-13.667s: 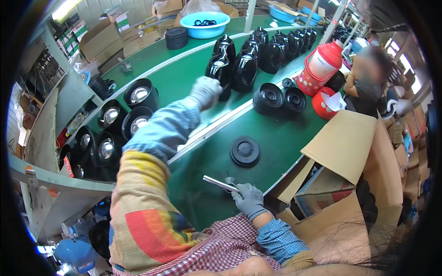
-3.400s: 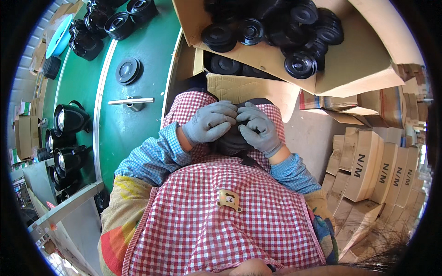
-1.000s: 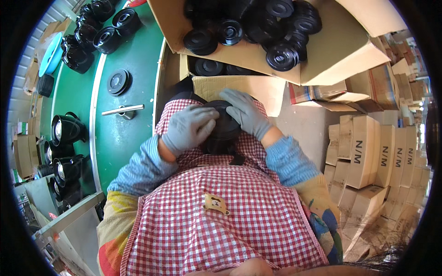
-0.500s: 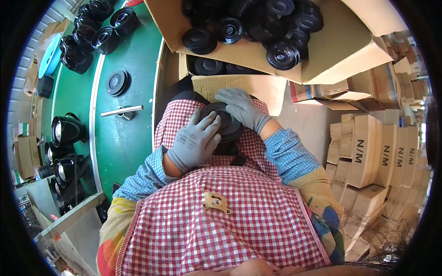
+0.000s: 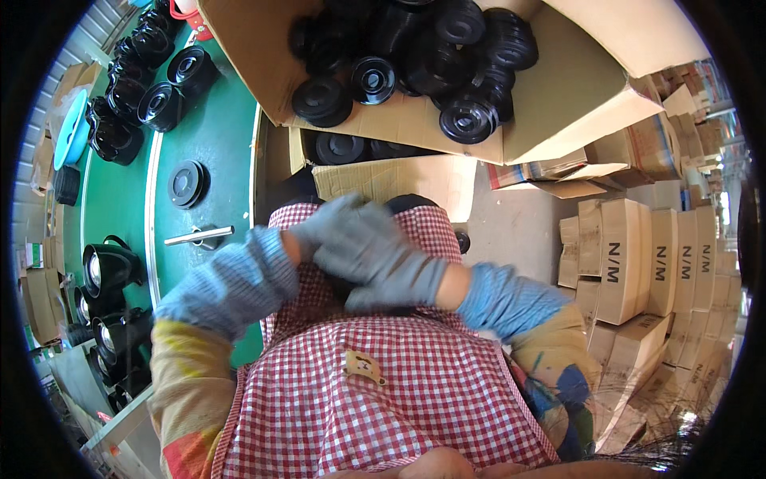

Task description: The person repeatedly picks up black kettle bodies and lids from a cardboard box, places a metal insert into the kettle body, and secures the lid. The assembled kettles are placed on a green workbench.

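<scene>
Both my hands wear grey gloves and meet over my lap, above a red-checked apron (image 5: 383, 399). My left hand (image 5: 323, 227) is blurred, raised at the far side of my lap with its fingers toward the right. My right hand (image 5: 387, 267) reaches leftward across it, spread over a black round part (image 5: 351, 289) that shows only as a dark patch under the palm. Motion blur hides the fingers' grip.
An open cardboard box (image 5: 399, 128) full of black round parts lies ahead. On the left runs a green belt (image 5: 219, 128) carrying a black disc (image 5: 187, 184), a metal tool (image 5: 199, 235) and black housings (image 5: 108, 267). Small stacked cartons (image 5: 638, 263) stand on the right.
Both hands have shifted left and up over the lap and are now blurred; the right hand has crossed in front of the left, covering the black part more.
</scene>
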{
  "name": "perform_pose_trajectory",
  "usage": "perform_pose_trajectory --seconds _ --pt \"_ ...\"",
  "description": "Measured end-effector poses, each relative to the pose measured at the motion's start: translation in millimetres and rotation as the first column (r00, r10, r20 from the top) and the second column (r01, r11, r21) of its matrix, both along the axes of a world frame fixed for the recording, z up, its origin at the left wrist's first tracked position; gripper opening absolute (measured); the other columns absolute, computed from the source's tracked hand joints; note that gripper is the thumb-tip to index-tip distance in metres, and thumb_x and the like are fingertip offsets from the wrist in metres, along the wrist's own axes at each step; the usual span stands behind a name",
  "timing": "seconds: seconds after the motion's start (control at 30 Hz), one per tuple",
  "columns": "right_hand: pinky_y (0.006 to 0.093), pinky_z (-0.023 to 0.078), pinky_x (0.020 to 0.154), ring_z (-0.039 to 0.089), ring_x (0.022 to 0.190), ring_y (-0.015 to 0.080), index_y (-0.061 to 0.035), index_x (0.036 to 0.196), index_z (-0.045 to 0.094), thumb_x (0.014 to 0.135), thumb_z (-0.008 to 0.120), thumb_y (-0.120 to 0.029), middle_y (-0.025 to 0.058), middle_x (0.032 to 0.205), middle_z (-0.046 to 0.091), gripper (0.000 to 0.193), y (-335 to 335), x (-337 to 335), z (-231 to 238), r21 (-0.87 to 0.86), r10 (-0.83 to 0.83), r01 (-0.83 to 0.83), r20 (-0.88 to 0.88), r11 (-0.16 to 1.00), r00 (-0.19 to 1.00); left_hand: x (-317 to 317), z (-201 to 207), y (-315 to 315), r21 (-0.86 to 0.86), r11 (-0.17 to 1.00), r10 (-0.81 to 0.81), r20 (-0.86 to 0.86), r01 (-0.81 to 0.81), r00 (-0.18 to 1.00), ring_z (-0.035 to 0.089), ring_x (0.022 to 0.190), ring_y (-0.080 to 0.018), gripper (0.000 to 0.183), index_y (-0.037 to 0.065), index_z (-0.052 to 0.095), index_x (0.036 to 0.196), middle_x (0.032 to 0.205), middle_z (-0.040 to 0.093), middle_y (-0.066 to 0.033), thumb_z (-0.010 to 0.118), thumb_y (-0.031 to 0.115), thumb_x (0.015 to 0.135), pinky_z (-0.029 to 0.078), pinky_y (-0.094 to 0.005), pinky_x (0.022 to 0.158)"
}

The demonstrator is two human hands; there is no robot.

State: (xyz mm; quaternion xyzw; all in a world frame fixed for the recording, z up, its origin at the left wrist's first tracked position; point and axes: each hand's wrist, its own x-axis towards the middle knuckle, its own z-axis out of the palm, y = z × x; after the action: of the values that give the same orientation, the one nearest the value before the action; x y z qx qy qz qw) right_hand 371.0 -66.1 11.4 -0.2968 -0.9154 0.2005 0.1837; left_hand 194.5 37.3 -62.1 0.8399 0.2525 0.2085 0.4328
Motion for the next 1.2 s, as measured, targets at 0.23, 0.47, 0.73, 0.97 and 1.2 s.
perform_pose_trajectory --seconds 0.23,0.47,0.73,0.97,1.2 --pt "0.0609 0.000 0.124 0.013 0.158 0.0340 -0.0249 0.158 0.040 0.087 0.063 -0.065 0.0106 0.169 0.026 0.085 25.0 36.8 1.8 0.054 0.053 -0.055 0.045 0.997 0.998 -16.4 32.5 12.9 -0.370 0.907 -0.185 0.085 0.204 0.979 0.063 0.123 -0.0304 0.041 0.009 0.063 0.132 0.126 0.068 -0.0150 0.063 0.034 0.099 0.047 -0.0454 0.107" --pt "0.0643 0.010 0.123 0.024 0.153 0.0367 -0.0237 0.154 0.044 0.086 0.067 -0.058 0.0112 0.163 0.035 0.080 13.7 -45.7 -16.6 0.366 0.207 -0.205 0.032 0.908 0.978 44.5 46.4 33.0 -0.150 0.977 0.051 -0.525 -0.152 0.850 0.062 0.125 -0.0284 0.040 0.006 0.064 0.130 0.136 0.065 -0.0115 0.066 0.025 0.096 0.050 -0.0459 0.101" --pt "0.0593 0.004 0.125 0.015 0.156 0.0368 -0.0268 0.153 0.047 0.083 0.063 -0.067 0.0107 0.168 0.026 0.082 26.1 -17.0 -10.9 0.146 0.211 -0.216 0.048 0.965 0.976 37.9 43.9 24.7 -0.276 0.961 -0.103 -0.388 -0.009 0.916 0.060 0.126 -0.0301 0.040 0.005 0.063 0.128 0.140 0.060 -0.0156 0.061 0.033 0.100 0.047 -0.0449 0.108" --pt "0.0616 0.006 0.124 0.020 0.153 0.0405 -0.0175 0.153 0.049 0.075 0.065 -0.078 0.0175 0.164 0.032 0.099 52.5 57.9 -9.6 -0.168 -0.016 0.022 0.033 0.986 0.999 -2.8 18.6 1.6 -0.534 0.806 -0.086 0.319 0.254 0.944 0.046 0.143 -0.0318 0.047 0.009 0.051 0.144 0.145 0.055 -0.0179 0.062 0.019 0.100 0.039 -0.0472 0.117" --pt "0.0617 0.012 0.124 0.024 0.154 0.0363 -0.0164 0.142 0.058 0.082 0.064 -0.069 0.0161 0.158 0.041 0.080 36.9 2.1 -7.5 0.152 0.193 -0.195 0.030 0.969 0.981 48.9 67.9 27.7 -0.290 0.956 -0.137 -0.557 -0.037 0.819 0.051 0.135 -0.0336 0.041 0.002 0.063 0.124 0.145 0.055 -0.0176 0.060 0.036 0.102 0.041 -0.0448 0.113"
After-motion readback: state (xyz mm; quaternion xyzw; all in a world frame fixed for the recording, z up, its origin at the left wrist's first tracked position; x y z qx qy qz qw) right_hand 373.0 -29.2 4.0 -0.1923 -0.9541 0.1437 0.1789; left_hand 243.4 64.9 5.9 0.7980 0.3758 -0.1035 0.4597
